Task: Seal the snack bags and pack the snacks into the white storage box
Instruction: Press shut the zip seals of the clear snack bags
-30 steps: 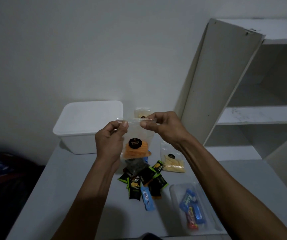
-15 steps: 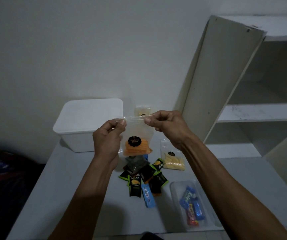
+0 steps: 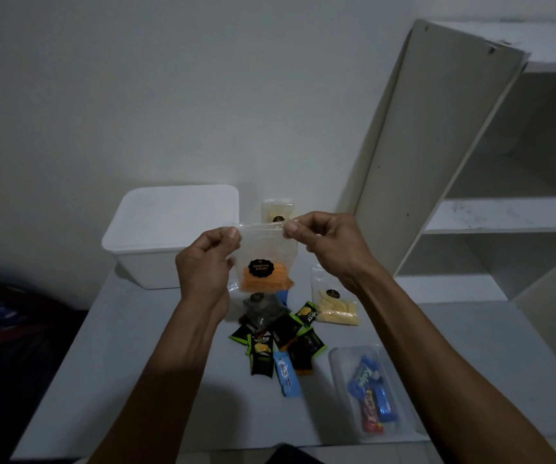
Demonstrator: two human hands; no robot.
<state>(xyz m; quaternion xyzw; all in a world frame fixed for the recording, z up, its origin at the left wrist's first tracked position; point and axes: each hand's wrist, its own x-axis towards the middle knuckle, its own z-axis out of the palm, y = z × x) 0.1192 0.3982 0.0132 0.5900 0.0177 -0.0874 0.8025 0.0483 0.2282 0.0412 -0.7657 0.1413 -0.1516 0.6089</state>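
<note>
Table (image 3: 129,380) carries everything. White storage box (image 3: 172,229) sits at its far left, lid on, well apart from the held bag. Loose sachets (image 3: 280,339) lie near centre; a pale-snack bag (image 3: 335,304) to their right.

Clear bag of orange snacks (image 3: 265,262) hangs upright above the sachets, held by its top strip. Left hand (image 3: 204,262) pinches the strip's left corner; right hand (image 3: 328,244) pinches the right end.

Step in hand, likely: pressing the zip shut. Best done by keeping the strip taut and level, running pinched fingertips along its whole width, squeezing spare air out first. Whether the seal has caught cannot be told.
</note>
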